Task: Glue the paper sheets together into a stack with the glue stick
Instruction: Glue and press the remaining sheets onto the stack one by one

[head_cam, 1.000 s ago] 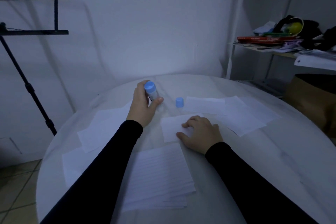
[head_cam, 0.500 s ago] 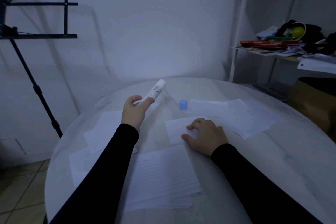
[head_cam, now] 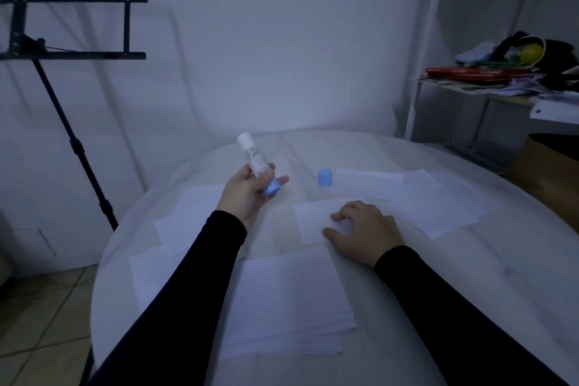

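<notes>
**Glue stick held aloft, small sheet pinned under the other hand**

The left hand [head_cam: 249,194] has its fingers curled round the glue stick [head_cam: 255,163], gripping it near its blue base, which points down and to the right; the white uncapped end tilts up and away, above the table. The hand is raised clear of the surface, palm turned partly upward.

The right hand [head_cam: 365,230] rests on the small paper sheet [head_cam: 313,218] at the middle of the table, fingers loosely bent with the tips and thumb pressing the paper flat; it grips nothing.

Just beyond that sheet, the blue cap [head_cam: 325,177] stands upright on the table, apart from the glue stick. More sheets [head_cam: 435,204] lie spread to the right and far right. A stack of lined paper [head_cam: 288,301] sits near the person, between the two black sleeves, and further sheets [head_cam: 188,219] overlap at the left.

All of it rests on a round pale table [head_cam: 470,276]. A black music stand [head_cam: 72,50] rises at the far left, and a cluttered shelf [head_cam: 501,78] stands at the far right.
</notes>
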`<state>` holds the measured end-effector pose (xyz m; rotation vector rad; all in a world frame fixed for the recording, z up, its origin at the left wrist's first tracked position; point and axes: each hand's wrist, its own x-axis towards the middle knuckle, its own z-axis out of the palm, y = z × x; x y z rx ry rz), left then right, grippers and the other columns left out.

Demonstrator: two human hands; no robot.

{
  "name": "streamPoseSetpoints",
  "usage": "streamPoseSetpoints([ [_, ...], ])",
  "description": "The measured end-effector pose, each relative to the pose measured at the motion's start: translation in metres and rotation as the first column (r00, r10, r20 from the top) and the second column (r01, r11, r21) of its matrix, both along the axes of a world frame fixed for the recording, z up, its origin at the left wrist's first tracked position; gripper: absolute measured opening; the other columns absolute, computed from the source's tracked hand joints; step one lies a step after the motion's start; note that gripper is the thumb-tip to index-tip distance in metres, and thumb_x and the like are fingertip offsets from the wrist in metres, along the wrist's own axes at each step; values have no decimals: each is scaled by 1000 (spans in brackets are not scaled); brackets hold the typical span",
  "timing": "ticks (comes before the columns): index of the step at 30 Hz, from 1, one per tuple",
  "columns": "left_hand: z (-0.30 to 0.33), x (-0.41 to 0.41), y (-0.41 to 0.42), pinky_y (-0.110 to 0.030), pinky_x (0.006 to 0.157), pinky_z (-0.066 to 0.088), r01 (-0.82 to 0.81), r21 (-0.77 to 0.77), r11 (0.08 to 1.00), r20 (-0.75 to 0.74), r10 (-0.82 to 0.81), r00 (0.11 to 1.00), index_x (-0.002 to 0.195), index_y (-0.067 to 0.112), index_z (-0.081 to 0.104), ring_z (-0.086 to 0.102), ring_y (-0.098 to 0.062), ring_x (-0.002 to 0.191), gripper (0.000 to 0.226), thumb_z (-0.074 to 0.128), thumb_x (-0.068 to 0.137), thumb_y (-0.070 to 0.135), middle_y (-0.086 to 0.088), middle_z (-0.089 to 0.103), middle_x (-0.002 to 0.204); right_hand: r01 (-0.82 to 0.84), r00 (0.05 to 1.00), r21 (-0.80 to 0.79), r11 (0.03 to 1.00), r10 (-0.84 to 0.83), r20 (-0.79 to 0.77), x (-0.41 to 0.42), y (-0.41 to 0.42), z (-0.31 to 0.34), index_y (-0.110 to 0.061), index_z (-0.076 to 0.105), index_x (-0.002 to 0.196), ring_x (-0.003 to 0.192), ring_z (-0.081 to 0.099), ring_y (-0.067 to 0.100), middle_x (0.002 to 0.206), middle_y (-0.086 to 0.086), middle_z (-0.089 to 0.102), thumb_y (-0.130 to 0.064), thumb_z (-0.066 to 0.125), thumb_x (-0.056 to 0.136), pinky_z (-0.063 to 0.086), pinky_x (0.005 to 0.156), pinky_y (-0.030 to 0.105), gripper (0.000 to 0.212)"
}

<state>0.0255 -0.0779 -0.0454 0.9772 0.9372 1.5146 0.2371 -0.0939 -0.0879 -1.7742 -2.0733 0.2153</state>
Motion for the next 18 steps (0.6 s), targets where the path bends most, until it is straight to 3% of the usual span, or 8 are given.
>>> streamPoseSetpoints([
  [2, -4, -4, 2, -27, 78, 53, -81, 20, 997, -133, 83, 988, 110, 12, 54, 66, -20, 87, 23, 56, 91, 0, -4, 63, 102, -1, 1000, 0, 1000, 1, -5, 0, 0, 0, -34, 60, 117, 127, 40, 10, 131, -14, 48, -59, 55, 82, 32, 106, 41, 43],
  [5, -11, -10, 5, -14, 66, 47, -181, 45, 982, -447, 182, 876, 108, 8, 59, 62, -13, 80, 27, 69, 84, 7, -6, 68, 101, -8, 1000, -7, 1000, 8, -4, 1, 0, 0, -33, 59, 118, 127, 40, 11, 131, -13, 48, -58, 54, 83, 32, 106, 41, 43],
  [9, -18, -9, 8, -14, 60, 42, -245, 63, 967, -689, 220, 691, 96, 14, 64, 59, -10, 73, 28, 80, 74, 18, 5, 65, 87, -1, 1000, 0, 1000, 1, -17, 2, 0, 0, -33, 60, 118, 126, 41, 12, 130, -12, 49, -58, 55, 83, 34, 104, 39, 43],
  [12, -21, -8, 10, -19, 63, 42, -247, 73, 966, -745, 218, 631, 94, 16, 64, 60, -15, 80, 30, 82, 70, 18, 2, 66, 91, 14, 1000, 5, 1000, -14, -14, 1, 0, -1, -32, 60, 118, 125, 42, 13, 130, -11, 49, -58, 54, 83, 34, 104, 40, 44],
  [18, -23, -9, 14, -24, 66, 41, -246, 71, 967, -751, 214, 625, 95, 13, 63, 59, -19, 82, 33, 83, 68, 13, 0, 64, 92, 38, 999, 10, 999, -38, 27, -10, -1, -2, -31, 57, 122, 124, 43, 16, 132, -8, 48, -58, 49, 85, 35, 100, 39, 47],
])
